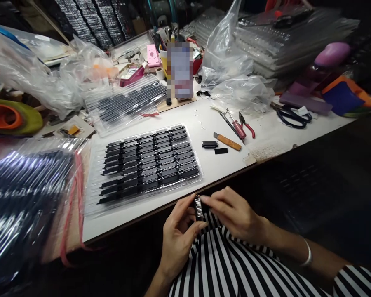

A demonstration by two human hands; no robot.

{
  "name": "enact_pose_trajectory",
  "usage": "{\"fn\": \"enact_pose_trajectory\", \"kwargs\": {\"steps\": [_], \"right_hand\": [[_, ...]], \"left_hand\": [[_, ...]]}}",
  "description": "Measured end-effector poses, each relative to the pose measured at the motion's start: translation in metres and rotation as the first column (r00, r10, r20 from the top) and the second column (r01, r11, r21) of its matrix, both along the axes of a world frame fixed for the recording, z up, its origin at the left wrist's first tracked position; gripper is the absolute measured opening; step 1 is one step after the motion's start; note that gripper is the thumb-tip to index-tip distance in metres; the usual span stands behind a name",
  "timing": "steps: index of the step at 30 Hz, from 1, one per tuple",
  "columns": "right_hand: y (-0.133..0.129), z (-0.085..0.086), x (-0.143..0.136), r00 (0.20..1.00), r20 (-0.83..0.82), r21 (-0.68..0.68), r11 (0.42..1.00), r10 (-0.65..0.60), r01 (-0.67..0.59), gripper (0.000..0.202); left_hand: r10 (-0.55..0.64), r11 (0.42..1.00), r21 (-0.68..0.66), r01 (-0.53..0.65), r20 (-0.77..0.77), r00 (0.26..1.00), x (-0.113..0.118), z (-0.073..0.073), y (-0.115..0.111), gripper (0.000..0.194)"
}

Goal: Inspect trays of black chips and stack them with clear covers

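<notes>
My left hand (181, 229) is closed around the sides of a small black connector (198, 207) with a row of silvery pins, held upright above my lap just off the table's front edge. From the right, my right hand (235, 212) comes in with bent fingers, its fingertips at the connector's upper end. Whether they also pinch something smaller there is hidden. On the table lie another black connector (209, 144) and a flat black strip (221, 151). Behind my left hand, a clear plastic tray (200, 173) holds several rows of similar black connectors (150, 163).
An orange-handled cutter (228, 141), a screwdriver (238, 128), red pliers (246, 125) and dark scissors (292, 116) lie on the right. A phone (181, 70) stands at the back. Plastic bags (231, 53) and stacked trays (266, 45) crowd behind; more packed trays (27, 198) fill the left.
</notes>
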State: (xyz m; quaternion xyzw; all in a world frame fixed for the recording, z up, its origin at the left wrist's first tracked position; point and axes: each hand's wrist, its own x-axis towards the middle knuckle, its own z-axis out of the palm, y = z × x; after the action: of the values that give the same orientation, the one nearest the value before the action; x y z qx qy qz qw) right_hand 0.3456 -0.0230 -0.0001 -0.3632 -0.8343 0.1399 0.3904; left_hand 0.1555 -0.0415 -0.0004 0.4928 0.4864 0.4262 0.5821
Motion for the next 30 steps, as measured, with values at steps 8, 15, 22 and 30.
{"fn": "enact_pose_trajectory", "kwargs": {"steps": [8, 15, 22, 30], "right_hand": [[0.023, -0.03, -0.006, 0.882, -0.005, 0.012, 0.882, -0.471, 0.471, 0.012], [0.028, -0.014, -0.022, 0.89, 0.146, -0.097, 0.889, -0.431, 0.447, 0.012], [0.011, 0.001, -0.002, 0.958, 0.027, -0.322, 0.905, -0.286, 0.279, 0.016], [-0.019, -0.008, 0.056, 0.937, 0.152, -0.609, 0.717, -0.315, 0.34, 0.016]], "left_hand": [[0.054, 0.998, -0.018, -0.055, -0.047, 0.997, -0.002, 0.004, -0.007, 0.05], [0.038, 0.999, 0.011, -0.038, -0.036, 0.999, 0.002, 0.004, -0.011, 0.048], [0.037, 0.999, 0.024, -0.037, -0.025, 0.999, 0.0, 0.007, -0.013, 0.046], [0.057, 0.998, 0.0, -0.057, -0.049, 0.997, 0.001, 0.01, -0.02, 0.046]]}}
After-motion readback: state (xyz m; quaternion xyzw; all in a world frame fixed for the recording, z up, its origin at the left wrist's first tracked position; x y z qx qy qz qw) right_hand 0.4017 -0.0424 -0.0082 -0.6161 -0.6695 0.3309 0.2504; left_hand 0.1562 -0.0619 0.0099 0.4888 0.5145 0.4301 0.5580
